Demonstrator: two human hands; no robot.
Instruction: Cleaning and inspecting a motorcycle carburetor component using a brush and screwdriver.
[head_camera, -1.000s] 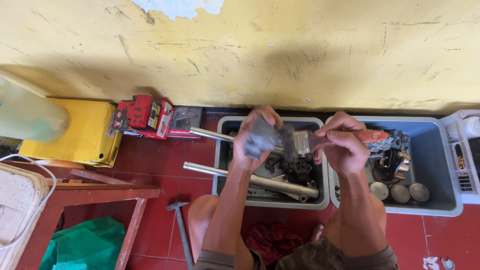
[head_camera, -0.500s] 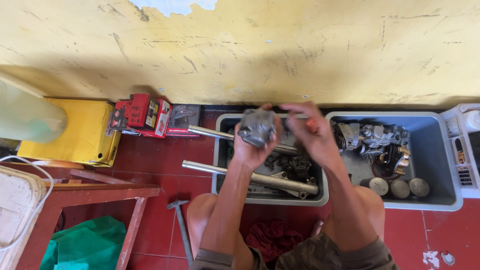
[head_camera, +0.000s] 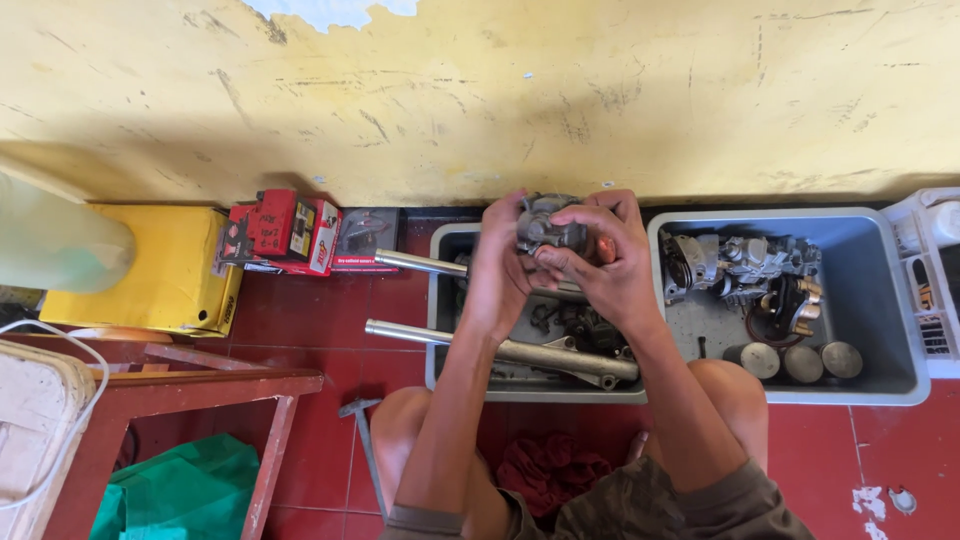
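Above left grey tray (head_camera: 440, 300), near wall edge of floor: left hand (head_camera: 497, 270) and right hand (head_camera: 600, 262) both clamped on small grey metal engine part (head_camera: 545, 226), fingers wrapped tight. Two steel tubes (head_camera: 470, 345) lie across tray below. Right grey tray (head_camera: 885, 300) holds more metal parts (head_camera: 740, 265).

both hands (head_camera: 560, 265) gripping metal carburetor (head_camera: 545, 225)

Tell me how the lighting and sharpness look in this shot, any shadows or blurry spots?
Head view: soft, even daylight with no harsh glare; a broad shadow band runs along the base of the yellow wall. The left hand, right hand and grey metal part look sharp; the pale translucent container at the left edge is blurred.
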